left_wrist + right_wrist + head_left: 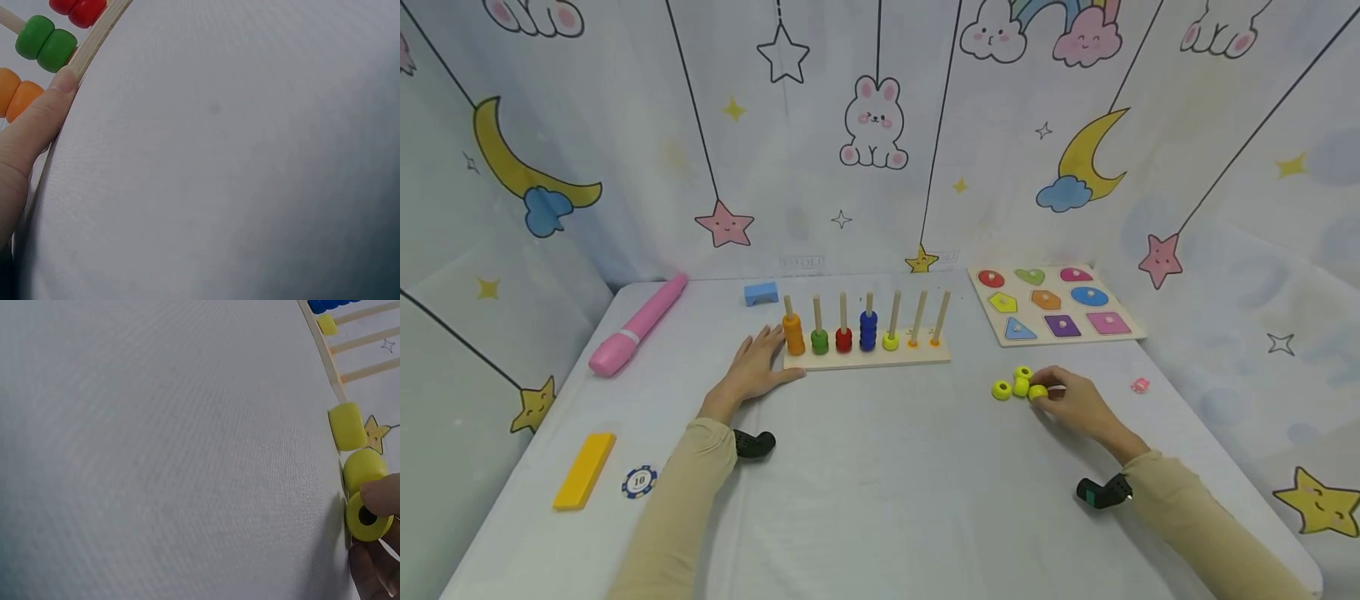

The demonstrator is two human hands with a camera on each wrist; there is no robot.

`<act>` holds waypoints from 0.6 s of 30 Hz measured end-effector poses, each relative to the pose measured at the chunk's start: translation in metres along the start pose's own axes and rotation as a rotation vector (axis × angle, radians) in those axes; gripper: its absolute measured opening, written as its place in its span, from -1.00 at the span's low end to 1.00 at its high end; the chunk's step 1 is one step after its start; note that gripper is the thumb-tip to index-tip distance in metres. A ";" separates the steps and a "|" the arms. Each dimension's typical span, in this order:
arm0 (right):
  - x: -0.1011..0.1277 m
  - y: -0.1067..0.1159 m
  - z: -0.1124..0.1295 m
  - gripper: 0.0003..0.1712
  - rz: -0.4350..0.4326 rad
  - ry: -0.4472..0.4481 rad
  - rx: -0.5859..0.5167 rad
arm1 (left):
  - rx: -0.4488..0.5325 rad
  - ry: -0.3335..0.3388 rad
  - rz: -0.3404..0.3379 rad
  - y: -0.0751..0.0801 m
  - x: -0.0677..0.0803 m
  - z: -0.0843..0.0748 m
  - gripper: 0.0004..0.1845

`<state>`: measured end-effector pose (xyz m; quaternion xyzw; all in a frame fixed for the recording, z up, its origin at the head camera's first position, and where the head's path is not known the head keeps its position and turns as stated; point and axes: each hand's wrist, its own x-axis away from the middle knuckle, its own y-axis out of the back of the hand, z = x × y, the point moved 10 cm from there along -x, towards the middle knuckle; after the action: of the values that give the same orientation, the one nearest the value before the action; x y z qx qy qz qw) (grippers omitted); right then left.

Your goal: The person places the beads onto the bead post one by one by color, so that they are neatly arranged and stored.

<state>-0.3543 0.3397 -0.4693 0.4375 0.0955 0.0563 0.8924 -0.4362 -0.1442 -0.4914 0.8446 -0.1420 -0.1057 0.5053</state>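
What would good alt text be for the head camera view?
A person's right hand pinches a yellow ring beside more loose ones, while the left hand rests against a wooden peg board holding colored rings.

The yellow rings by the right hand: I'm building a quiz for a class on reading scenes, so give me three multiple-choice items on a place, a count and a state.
1. Where do the loose yellow rings lie?
A. On the table right of the peg board
B. On the shape puzzle
C. Beside the pink marker

2. How many blue rings sit on their peg?
A. One
B. Two
C. Four

3. What does the left hand do?
A. Pinches a ring
B. Rests flat against the peg board's end
C. Hangs off the table

Answers:
1 A, they lie on the cloth between the peg board and the right hand.
2 C, the blue rings form a stack of four.
3 B, its straight fingers touch the board's left end.
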 end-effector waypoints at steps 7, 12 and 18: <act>0.002 0.004 0.003 -0.71 -0.017 0.023 0.040 | 0.000 0.001 0.000 0.000 0.001 -0.001 -0.01; 0.003 0.015 0.008 -0.73 -0.051 0.035 0.065 | -0.004 -0.010 -0.011 0.001 0.000 -0.002 -0.01; -0.004 0.023 0.017 -0.71 -0.095 0.057 0.020 | 0.000 -0.012 -0.011 0.001 0.001 -0.001 -0.01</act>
<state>-0.3547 0.3403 -0.4405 0.4398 0.1423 0.0256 0.8864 -0.4351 -0.1439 -0.4896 0.8447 -0.1404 -0.1137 0.5038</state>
